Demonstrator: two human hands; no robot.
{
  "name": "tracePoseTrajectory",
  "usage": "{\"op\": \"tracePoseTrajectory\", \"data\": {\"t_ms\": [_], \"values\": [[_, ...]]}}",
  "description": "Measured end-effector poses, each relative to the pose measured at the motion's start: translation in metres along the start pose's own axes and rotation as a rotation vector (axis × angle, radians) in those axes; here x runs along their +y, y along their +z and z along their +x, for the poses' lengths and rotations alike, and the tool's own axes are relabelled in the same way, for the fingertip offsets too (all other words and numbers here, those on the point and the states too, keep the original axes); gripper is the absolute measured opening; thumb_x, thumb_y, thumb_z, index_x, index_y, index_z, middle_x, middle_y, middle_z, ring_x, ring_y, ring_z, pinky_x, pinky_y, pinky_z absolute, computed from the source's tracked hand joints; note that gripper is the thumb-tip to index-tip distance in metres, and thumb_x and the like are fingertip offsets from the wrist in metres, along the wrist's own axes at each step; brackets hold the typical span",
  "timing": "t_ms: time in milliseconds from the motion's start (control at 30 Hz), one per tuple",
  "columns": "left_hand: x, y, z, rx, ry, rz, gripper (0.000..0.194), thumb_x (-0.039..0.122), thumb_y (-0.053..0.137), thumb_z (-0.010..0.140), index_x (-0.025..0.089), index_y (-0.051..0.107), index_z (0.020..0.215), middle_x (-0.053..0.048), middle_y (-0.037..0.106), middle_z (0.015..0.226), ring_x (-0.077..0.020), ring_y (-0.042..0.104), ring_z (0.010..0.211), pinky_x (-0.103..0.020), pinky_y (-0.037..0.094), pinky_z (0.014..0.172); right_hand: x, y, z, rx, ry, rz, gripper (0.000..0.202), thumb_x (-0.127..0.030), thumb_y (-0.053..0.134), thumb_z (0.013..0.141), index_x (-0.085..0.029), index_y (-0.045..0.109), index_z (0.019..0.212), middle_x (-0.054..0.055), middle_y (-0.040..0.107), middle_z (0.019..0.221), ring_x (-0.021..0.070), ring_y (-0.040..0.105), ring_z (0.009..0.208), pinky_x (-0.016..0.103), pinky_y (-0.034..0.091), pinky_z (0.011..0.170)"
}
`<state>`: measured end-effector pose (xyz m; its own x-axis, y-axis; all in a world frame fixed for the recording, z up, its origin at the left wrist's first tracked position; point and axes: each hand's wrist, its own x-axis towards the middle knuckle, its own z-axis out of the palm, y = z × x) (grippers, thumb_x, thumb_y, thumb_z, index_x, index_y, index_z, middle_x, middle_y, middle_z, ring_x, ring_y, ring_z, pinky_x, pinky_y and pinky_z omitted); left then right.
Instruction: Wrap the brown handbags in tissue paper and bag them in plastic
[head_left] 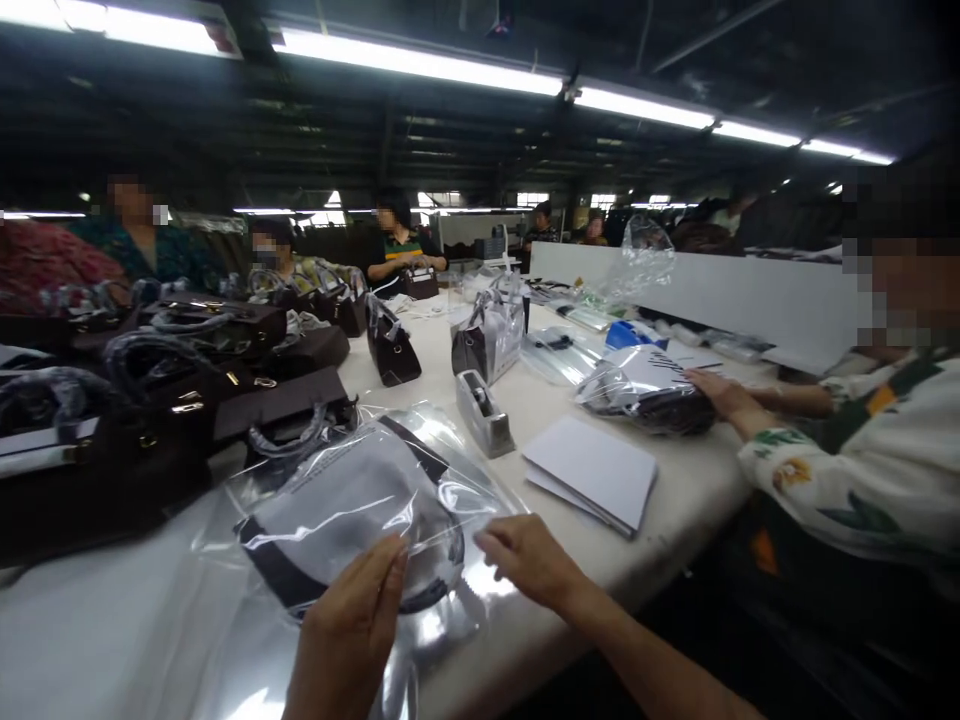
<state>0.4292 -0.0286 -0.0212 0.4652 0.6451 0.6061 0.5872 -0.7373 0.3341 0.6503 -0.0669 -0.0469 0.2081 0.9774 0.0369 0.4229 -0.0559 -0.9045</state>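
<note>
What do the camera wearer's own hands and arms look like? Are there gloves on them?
No gloves! The left hand and the right hand are both bare. The right forearm shows no sleeve or watch. It's too blurry to tell about small rings.

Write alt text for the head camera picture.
The person's left hand and right hand are at a clear plastic bag around a dark handbag on a pale table; other handbags crowd the left, and a co-worker touches another wrapped item at right.
</note>
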Motion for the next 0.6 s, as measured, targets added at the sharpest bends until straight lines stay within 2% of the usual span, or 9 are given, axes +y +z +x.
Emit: {"op": "tracePoseTrajectory", "data": {"t_ms": [33,67,100,133,200,300,400,500,600], "values": [[-0.001,0.001,-0.001,-0.008,0.006,-0.002,0.024,0.032,0.046,0.087,0.022,0.059,0.105,0.000,0.066,0.104,-0.0136,0.063,0.095,-0.024,0.050,0.086,0.013,-0.018,-0.006,0.077,-0.037,-0.165,0.035,-0.044,0.046,0.084,-0.018,0.065,0.072,0.004,0.065,0.068,0.0181,0.060,0.068,0.028,0.045,0.070],[-0.001,0.001,-0.002,-0.008,0.019,0.008,0.024,0.031,0.046,0.087,0.023,0.058,0.106,0.000,0.066,0.104,-0.0136,0.063,0.095,-0.025,0.050,0.086,0.028,-0.037,-0.010,0.200,-0.066,-0.368,0.033,-0.041,0.044,0.086,-0.017,0.066,0.084,0.008,0.067,0.083,0.0206,0.061,0.079,0.031,0.044,0.077],[-0.002,0.001,-0.004,0.001,0.038,0.033,0.024,0.031,0.046,0.087,0.022,0.058,0.106,-0.001,0.066,0.105,-0.0139,0.063,0.095,-0.025,0.050,0.086,0.045,-0.055,-0.011,0.322,-0.068,-0.580,0.033,-0.038,0.045,0.087,-0.014,0.062,0.103,0.012,0.064,0.104,0.0240,0.058,0.096,0.036,0.041,0.087],[-0.002,0.001,-0.005,0.017,0.069,0.077,0.024,0.030,0.046,0.087,0.022,0.058,0.105,-0.002,0.065,0.105,-0.0148,0.063,0.095,-0.027,0.050,0.086,0.062,-0.072,-0.011,0.377,-0.024,-0.787,0.041,-0.036,0.049,0.085,-0.011,0.055,0.117,0.018,0.054,0.120,0.0288,0.050,0.112,0.042,0.036,0.094],[0.000,0.003,-0.009,0.041,0.158,0.215,0.023,0.031,0.048,0.085,0.020,0.059,0.102,-0.005,0.064,0.107,-0.0188,0.062,0.095,-0.035,0.048,0.088,0.094,-0.096,-0.008,0.380,0.074,-0.982,0.050,-0.031,0.056,0.081,-0.006,0.049,0.124,0.023,0.046,0.128,0.0344,0.040,0.121,0.051,0.032,0.096],[0.008,0.008,-0.012,0.059,0.241,0.412,0.028,0.038,0.054,0.080,0.018,0.060,0.098,-0.010,0.061,0.113,-0.0270,0.059,0.101,-0.050,0.037,0.095,0.122,-0.111,-0.004,0.310,0.054,-1.011,0.037,-0.024,0.055,0.082,-0.010,0.057,0.116,0.018,0.052,0.124,0.0305,0.045,0.118,0.045,0.036,0.096],[0.013,0.011,-0.013,0.071,0.255,0.442,0.023,0.030,0.052,0.082,0.018,0.059,0.100,-0.011,0.061,0.114,-0.0275,0.057,0.103,-0.052,0.034,0.095,0.125,-0.116,-0.006,0.279,-0.025,-1.016,0.029,-0.024,0.048,0.086,-0.016,0.061,0.110,0.012,0.060,0.115,0.0251,0.052,0.112,0.037,0.043,0.092],[0.014,0.002,-0.010,0.036,0.277,0.384,0.020,0.026,0.051,0.083,0.021,0.060,0.100,-0.008,0.062,0.105,-0.0228,0.058,0.095,-0.042,0.043,0.086,0.109,-0.130,-0.016,0.287,-0.090,-1.002,0.031,-0.024,0.039,0.089,-0.017,0.063,0.107,0.009,0.065,0.107,0.0223,0.059,0.101,0.033,0.047,0.086],[0.017,-0.021,0.001,-0.061,0.123,0.271,0.018,0.029,0.048,0.086,0.021,0.062,0.093,-0.004,0.061,0.091,-0.0170,0.058,0.082,-0.029,0.047,0.072,0.083,-0.144,-0.042,0.451,-0.187,-0.955,0.040,-0.028,0.030,0.092,-0.013,0.061,0.112,0.012,0.062,0.112,0.0227,0.060,0.097,0.035,0.045,0.087]]}}
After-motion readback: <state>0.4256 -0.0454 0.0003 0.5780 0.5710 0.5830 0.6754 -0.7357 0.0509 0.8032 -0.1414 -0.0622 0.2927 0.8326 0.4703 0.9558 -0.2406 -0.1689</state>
